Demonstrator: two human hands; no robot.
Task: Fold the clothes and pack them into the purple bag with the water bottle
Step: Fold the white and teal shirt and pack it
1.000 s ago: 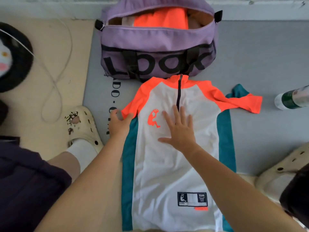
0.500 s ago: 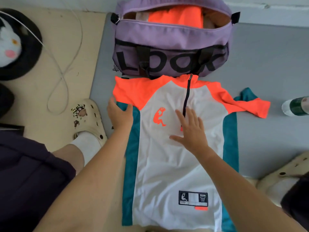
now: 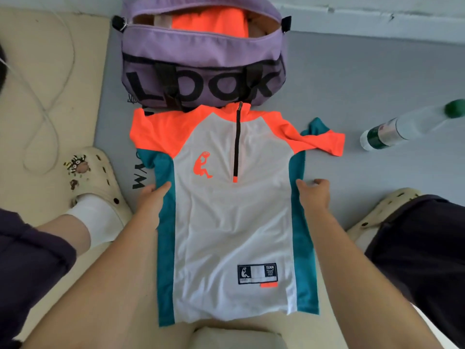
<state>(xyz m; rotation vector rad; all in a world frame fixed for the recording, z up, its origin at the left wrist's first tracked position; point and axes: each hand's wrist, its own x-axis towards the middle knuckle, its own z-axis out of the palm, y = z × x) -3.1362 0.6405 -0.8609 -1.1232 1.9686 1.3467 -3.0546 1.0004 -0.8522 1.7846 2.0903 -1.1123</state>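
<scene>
A white jersey (image 3: 231, 230) with orange shoulders, teal side panels and a short black zip lies face up and flat on the grey mat (image 3: 364, 79). My left hand (image 3: 151, 201) pinches its left teal edge below the sleeve, thumb on top. At the right teal edge my right hand (image 3: 314, 195) grips the same way. The right sleeve is crumpled outward. Beyond the collar stands the purple bag (image 3: 201, 61), unzipped, with orange clothing inside. A clear water bottle (image 3: 402, 127) with a green cap lies on its side at the right.
My cream clogs sit on both sides, left (image 3: 93, 177) and right (image 3: 392, 207). A white cable (image 3: 50, 102) loops on the beige floor at left. A pale wall base (image 3: 377, 16) runs behind the bag.
My right hand left the jersey's chest for its right edge. My left hand slid down from the left sleeve to the side edge. The left sleeve now lies spread out.
</scene>
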